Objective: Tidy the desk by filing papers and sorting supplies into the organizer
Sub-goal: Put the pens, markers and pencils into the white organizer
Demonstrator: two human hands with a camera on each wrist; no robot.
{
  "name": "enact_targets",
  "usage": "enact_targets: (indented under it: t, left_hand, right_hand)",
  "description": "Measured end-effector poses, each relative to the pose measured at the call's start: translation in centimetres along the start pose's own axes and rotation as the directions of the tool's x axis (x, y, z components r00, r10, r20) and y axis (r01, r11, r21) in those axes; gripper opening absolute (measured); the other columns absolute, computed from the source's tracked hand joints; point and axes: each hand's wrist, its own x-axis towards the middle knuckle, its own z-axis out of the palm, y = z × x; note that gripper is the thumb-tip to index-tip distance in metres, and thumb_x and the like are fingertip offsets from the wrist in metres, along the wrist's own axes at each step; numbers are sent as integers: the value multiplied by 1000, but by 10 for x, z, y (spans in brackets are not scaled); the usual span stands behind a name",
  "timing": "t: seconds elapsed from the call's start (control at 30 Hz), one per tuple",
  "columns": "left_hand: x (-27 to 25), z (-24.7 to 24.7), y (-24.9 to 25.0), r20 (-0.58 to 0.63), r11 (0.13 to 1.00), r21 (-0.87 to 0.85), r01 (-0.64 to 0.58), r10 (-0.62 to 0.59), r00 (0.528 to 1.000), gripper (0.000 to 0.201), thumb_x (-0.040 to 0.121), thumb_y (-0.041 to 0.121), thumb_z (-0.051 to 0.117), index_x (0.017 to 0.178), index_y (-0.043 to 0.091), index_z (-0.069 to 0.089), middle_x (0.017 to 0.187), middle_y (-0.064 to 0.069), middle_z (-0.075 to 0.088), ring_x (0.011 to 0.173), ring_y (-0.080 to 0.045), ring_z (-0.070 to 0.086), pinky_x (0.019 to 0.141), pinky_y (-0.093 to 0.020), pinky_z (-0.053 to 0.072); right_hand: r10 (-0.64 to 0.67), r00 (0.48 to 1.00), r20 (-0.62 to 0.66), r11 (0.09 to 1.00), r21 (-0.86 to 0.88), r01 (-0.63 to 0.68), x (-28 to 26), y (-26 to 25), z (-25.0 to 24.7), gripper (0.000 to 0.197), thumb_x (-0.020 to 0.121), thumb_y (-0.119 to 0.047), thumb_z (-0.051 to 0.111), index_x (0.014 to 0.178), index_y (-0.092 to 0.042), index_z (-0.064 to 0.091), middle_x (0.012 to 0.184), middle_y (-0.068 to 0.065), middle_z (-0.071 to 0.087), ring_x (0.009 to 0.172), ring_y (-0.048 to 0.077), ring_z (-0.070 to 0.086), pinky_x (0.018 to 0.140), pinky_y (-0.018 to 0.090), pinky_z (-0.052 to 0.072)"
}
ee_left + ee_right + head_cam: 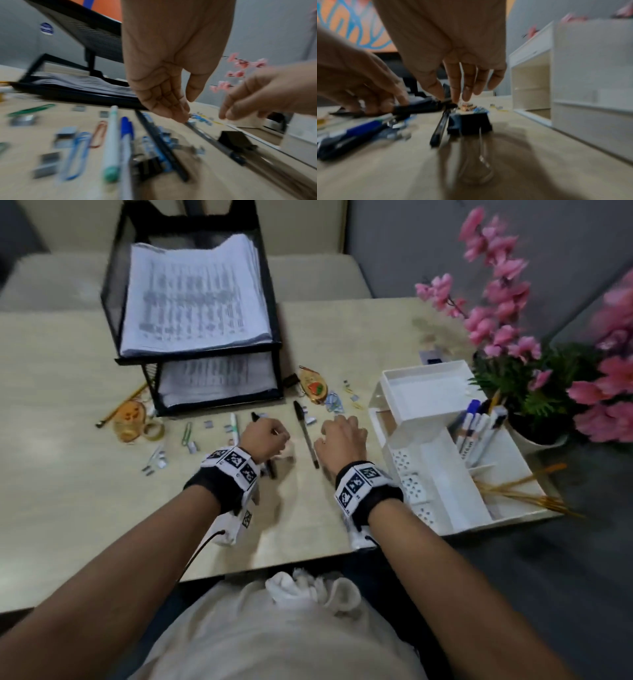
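The black pen point(306, 434) is lying flat on the table point(68, 392) in the gap between the two hands, its long axis running from the capped end near the mesh paper tray point(274, 313) back toward the person, tilted slightly to the right as it comes nearer. The right hand point(339, 440) is hovering just to the right of that pen, fingers hanging downward and loosely spread with nothing in them; in the right wrist view the fingertips point(455, 98) are pointing down over the pen's far end, beside a black binder clip point(470, 125), though blur is making it hard to say whether they are touching anything. The left hand point(264, 438) is sitting on the pen's other side over a cluster of pens; the right wrist view is showing its fingers curling round a dark marker point(418, 108), while its own wrist view is too smeared to confirm the grip. The white organizer point(442, 446) is standing to the right, closer to the right hand, with pens already standing in its rear slot. Judging from this, the right hand is the better placed one for the black pen, and a pinch across the barrel, at right angles to its length, looks like what the pickup is calling for
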Motion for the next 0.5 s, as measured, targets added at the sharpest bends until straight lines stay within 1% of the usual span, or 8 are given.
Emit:
enact_targets:
  t: [0.07,0.13,0.2,0.27,0.3,0.37,0.43,0.5]
  left_hand:
    - [-2,-14,-23,-14,999,20,49,-48,999,18,89,9,52,89,4,69,84,-12,67,81,-22,61,80,-30,49]
    - [-4,-25,-39,-19,995,-42,94,-95,995,18,88,8,52,82,7,68,75,-10,66,75,-22,60,75,-27,47]
    - [-3,-34,-51,-39,988,-110,111,-116,992,17,87,5,50,81,8,66,67,-6,63,63,-15,60,61,-17,48]
    - [-3,-40,-55,-61,970,-209,127,-142,988,21,89,4,48,74,10,62,60,0,60,43,2,56,41,-6,40]
    - [-1,-41,-57,-63,949,-285,133,-157,986,23,91,5,47,73,11,60,60,2,59,36,5,53,36,-5,37]
    - [0,-42,-54,9,865,-471,175,-194,981,18,96,13,46,82,8,57,67,-2,59,33,4,50,36,-7,35]
    - [1,-41,-48,117,778,-594,206,-170,978,20,97,26,45,89,10,53,75,-4,53,47,-3,48,46,-13,33]
    - [3,-43,-45,136,740,-642,200,-146,980,25,97,28,44,82,12,55,76,-2,52,58,-9,46,54,-19,34]
  right_hand:
    - [47,996,74,989,-142,-36,11,-9,16,31,88,-23,51,112,-6,61,132,12,44,123,32,33,99,45,30]
    - [85,992,89,978,-199,-66,14,-13,26,32,86,-25,52,109,-6,62,133,12,41,123,31,31,98,45,29]
    - [110,990,88,969,-230,-87,16,-15,31,32,86,-26,51,109,-7,62,133,11,40,122,32,31,97,45,29]
    - [154,985,79,971,-195,-136,17,-16,30,29,88,-25,49,106,-6,63,130,12,41,121,33,32,95,44,30]
    - [180,982,64,977,-124,-171,17,-18,29,28,89,-24,48,103,-6,63,127,13,43,120,34,33,95,45,31]
    - [177,982,60,976,121,-183,15,-27,25,22,90,-22,48,96,-5,62,117,14,52,114,33,44,94,42,37]
    - [55,993,105,917,387,-92,8,-46,21,14,90,-18,52,85,-7,60,96,11,60,94,25,56,82,33,43]
    - [-104,979,174,873,487,6,1,-69,18,11,90,-14,55,79,-12,55,80,8,59,78,20,54,71,28,41]
